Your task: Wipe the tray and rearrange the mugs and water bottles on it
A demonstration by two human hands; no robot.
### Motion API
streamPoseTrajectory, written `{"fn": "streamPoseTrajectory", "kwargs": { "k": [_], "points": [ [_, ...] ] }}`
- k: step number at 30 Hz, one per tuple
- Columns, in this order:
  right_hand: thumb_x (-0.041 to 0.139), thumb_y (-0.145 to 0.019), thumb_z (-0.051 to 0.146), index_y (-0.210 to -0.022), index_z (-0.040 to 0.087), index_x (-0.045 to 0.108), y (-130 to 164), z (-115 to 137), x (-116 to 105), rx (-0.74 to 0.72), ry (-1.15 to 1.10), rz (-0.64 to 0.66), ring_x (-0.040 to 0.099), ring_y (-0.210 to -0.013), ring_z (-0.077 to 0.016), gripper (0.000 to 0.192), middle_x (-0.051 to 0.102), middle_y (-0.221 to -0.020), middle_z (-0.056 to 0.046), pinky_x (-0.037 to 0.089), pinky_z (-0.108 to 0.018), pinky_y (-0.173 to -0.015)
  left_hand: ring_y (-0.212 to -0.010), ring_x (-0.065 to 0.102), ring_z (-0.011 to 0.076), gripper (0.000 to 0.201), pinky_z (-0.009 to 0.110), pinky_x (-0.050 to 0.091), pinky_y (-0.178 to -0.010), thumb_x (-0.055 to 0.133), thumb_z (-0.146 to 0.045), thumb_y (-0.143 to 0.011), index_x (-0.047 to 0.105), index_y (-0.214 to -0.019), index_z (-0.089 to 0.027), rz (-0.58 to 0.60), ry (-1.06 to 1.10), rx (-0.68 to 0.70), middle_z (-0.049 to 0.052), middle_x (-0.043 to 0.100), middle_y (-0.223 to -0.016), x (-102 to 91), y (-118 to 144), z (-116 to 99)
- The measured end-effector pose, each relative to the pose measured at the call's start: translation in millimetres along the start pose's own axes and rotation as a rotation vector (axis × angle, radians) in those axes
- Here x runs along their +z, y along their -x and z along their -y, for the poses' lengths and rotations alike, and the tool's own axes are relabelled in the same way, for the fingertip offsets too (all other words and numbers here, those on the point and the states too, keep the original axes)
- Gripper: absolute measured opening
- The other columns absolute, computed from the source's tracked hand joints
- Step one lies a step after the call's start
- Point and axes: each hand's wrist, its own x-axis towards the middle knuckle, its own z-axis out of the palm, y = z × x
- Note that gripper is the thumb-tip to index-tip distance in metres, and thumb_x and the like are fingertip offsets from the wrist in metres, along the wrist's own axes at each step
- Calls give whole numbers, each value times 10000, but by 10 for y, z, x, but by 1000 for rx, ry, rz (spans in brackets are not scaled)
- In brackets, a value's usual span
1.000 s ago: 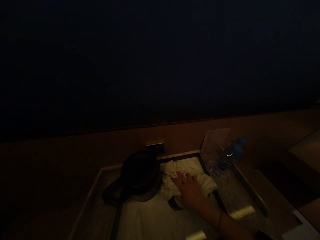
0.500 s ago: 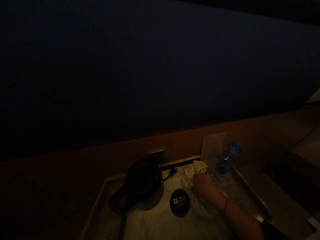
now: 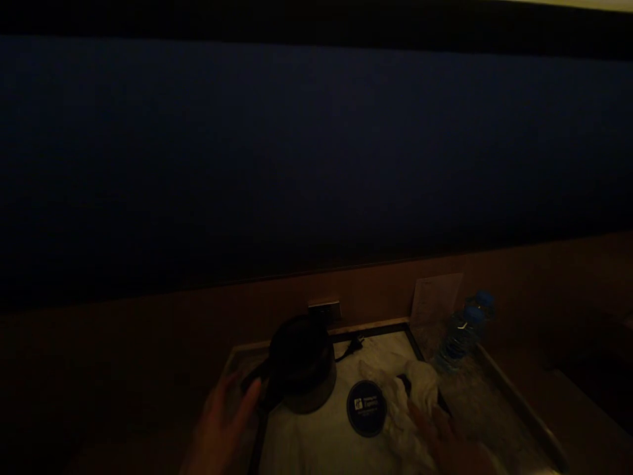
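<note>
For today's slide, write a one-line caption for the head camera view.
In dim light, the left hand reaches for a dark kettle while the right hand rests on a white cloth.

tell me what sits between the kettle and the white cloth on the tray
In the head view, a round dark coaster with a printed logo lies on the tray, between the kettle and the white cloth.

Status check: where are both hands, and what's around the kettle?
Left hand open by kettle handle, contact unclear. Right hand flat on white cloth. Round coaster between kettle and cloth.
</note>
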Motion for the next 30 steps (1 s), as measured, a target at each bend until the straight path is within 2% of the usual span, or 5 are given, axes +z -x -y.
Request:
{"fn": "streamPoseTrajectory", "kwargs": {
  "k": [4,13,17,25,30],
  "points": [
    [529,-867,290,-1498,539,203,-133,-82,541,-22,10,-217,687,-1073,-400,753,617,-1379,-129,641,-505,-674,-656,593,224,645,348,500,-739,532,-834,-642,554,-498,-206,359,430,-231,56,624,-575,158,-225,-229],
    [548,-634,-22,-1494,429,359,80,288,-238,-25,-27,44,623,-1208,-365,990,561,-1429,-162,579,-471,-911,-606,458,161,716,294,359,-599,607,-891,-522,531,-533,-179,167,549,-318,5,512,-550,355,19,-145],
    [678,-692,133,-1231,379,647,76,511,-631,-359,-101,141,699,-1030,-345,594,707,-1153,-113,580,-478,-866,-616,455,159,733,298,357,-619,610,-902,-498,538,-558,-175,125,546,-300,-4,509,-556,357,39,-260],
    [541,-882,599,-1357,462,478,-353,1376,-102,-817,-110,-137,611,-1131,-364,498,596,-1255,-92,546,-599,-855,-640,562,225,758,342,450,-635,634,-910,-377,620,-557,-174,160,394,-377,56,622,-555,372,-127,-106],
    [631,-860,441,-1299,412,526,-184,795,-91,-639,-68,-68,661,-1022,-325,453,621,-1222,-90,593,-482,-756,-704,628,274,653,364,493,-652,574,-828,-504,650,-555,-181,160,241,-323,102,692,-629,312,-154,-200]
  ]
}}
